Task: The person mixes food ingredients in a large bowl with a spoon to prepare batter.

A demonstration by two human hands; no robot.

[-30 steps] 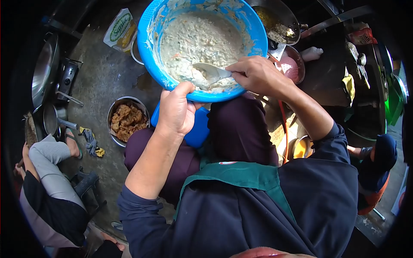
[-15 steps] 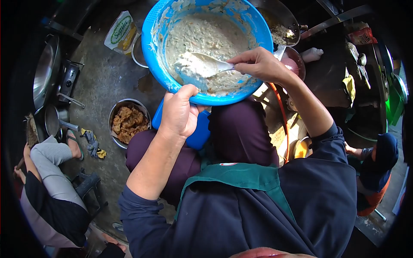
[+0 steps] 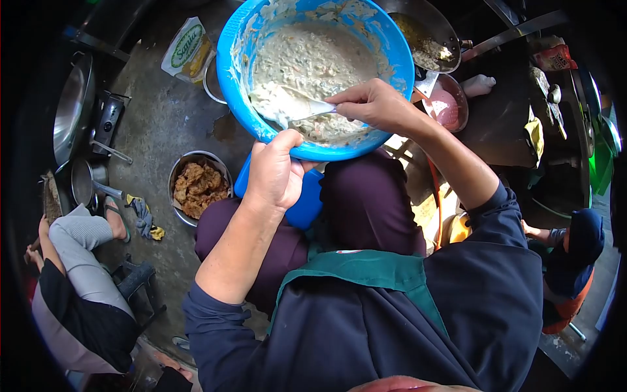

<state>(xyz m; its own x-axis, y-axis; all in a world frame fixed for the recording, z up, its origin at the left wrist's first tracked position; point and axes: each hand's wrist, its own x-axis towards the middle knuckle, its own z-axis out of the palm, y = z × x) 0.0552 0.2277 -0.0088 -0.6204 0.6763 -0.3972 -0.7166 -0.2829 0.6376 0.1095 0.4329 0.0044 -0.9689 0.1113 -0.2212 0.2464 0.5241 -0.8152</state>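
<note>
A blue basin (image 3: pixel 228 72) is tilted toward me above my knees, with thick, pale batter (image 3: pixel 313 59) flecked with green and orange inside. My left hand (image 3: pixel 277 171) grips its near rim, thumb over the edge. In my right hand (image 3: pixel 375 108) is the handle of a white spoon (image 3: pixel 313 107). The spoon's bowl carries a heap of batter and lies against the left inner side of the basin. Smears of batter coat the basin's inner wall.
A metal pot (image 3: pixel 175 204) of brown fried pieces stands on the floor at left. Beyond the basin is a frying pan (image 3: pixel 450 64) with oil; a bowl (image 3: pixel 462 121) holding something pink is beside it. An oil pouch (image 3: pixel 186 49) stands upper left. People sit at both sides.
My right hand and the spoon have moved left within the basin, bringing the batter-laden spoon to its left inner wall. My left hand keeps its hold on the rim.
</note>
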